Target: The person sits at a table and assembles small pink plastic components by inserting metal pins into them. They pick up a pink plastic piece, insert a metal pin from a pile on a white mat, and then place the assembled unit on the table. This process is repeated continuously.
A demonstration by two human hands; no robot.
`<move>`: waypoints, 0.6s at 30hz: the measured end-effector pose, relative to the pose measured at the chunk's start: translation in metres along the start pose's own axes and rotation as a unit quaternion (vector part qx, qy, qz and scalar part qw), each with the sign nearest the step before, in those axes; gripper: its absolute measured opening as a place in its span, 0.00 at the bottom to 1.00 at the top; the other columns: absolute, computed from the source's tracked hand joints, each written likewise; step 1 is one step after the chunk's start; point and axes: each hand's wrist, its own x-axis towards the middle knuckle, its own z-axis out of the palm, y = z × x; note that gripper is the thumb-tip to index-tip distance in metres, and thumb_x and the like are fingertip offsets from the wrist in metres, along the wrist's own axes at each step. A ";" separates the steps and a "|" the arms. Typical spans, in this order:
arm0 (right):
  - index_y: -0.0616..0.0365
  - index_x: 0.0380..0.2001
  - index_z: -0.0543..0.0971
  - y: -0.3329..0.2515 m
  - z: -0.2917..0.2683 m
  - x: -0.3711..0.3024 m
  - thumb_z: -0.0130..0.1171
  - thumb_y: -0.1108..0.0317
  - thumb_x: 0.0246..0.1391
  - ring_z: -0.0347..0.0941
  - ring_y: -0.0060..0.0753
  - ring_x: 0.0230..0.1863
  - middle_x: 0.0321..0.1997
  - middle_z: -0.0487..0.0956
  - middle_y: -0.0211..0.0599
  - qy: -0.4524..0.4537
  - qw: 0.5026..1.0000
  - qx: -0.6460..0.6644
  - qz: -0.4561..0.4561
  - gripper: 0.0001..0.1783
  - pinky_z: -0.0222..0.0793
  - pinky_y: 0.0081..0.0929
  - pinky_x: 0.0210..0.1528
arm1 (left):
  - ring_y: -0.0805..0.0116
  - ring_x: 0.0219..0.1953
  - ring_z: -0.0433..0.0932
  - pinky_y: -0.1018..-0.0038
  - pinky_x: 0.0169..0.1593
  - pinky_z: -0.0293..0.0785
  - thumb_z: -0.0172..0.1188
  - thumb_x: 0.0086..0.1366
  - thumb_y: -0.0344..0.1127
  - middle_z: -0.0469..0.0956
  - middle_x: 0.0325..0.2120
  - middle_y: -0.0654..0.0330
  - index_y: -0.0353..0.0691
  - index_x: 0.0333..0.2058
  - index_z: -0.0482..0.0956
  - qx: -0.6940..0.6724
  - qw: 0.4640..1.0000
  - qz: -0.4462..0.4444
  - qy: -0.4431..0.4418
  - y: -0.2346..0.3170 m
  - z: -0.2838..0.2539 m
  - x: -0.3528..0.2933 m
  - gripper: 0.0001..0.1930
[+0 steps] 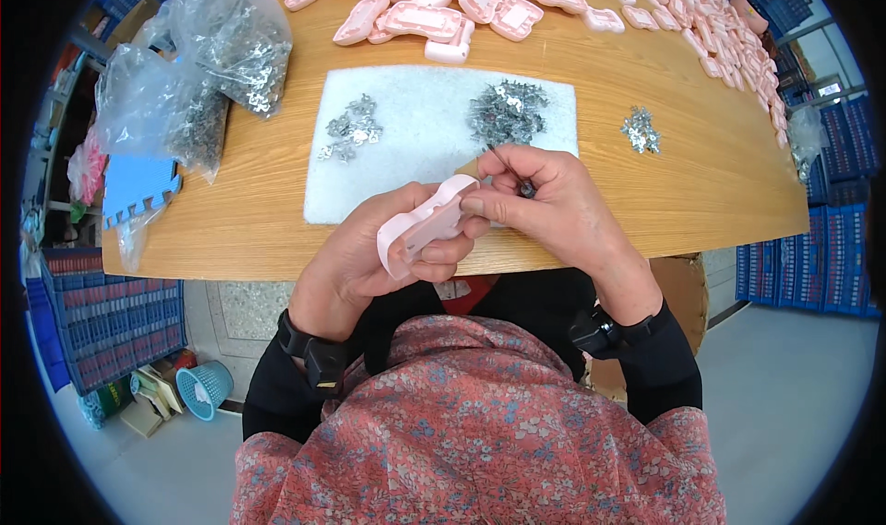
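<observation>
My left hand (346, 253) is closed round a pale pink plastic casing (406, 241), which it holds tilted above the front edge of the foam sheet. Its open side shows a recess. My right hand (577, 202) has its thumb at the far right end of the casing. A thin dark tool (508, 167), whose exact kind is unclear, sits in the curled fingers of that hand. Behind the hands lie a dense pile of small metal pieces (508, 112) and a looser cluster of metal clips (353, 128), both on the white foam sheet (420, 91).
Many pink casings (425, 19) cover the table's back and right side. Clear plastic bags of metal parts (245, 50) stand at the left, by a blue foam mat (138, 188). A small metal heap (640, 130) lies right. Blue crates (115, 294) and a basket (204, 387) stand below.
</observation>
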 end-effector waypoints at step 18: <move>0.63 0.35 0.79 0.046 -0.048 -0.025 0.65 0.72 0.53 0.69 0.25 0.25 0.25 0.74 0.36 0.173 0.965 -0.199 -0.007 0.08 0.67 0.25 0.30 | 0.67 0.43 0.74 0.56 0.47 0.81 0.54 0.68 0.36 0.73 0.37 0.62 0.50 0.62 0.66 0.016 0.963 0.240 0.122 0.012 0.012 -0.009 0.23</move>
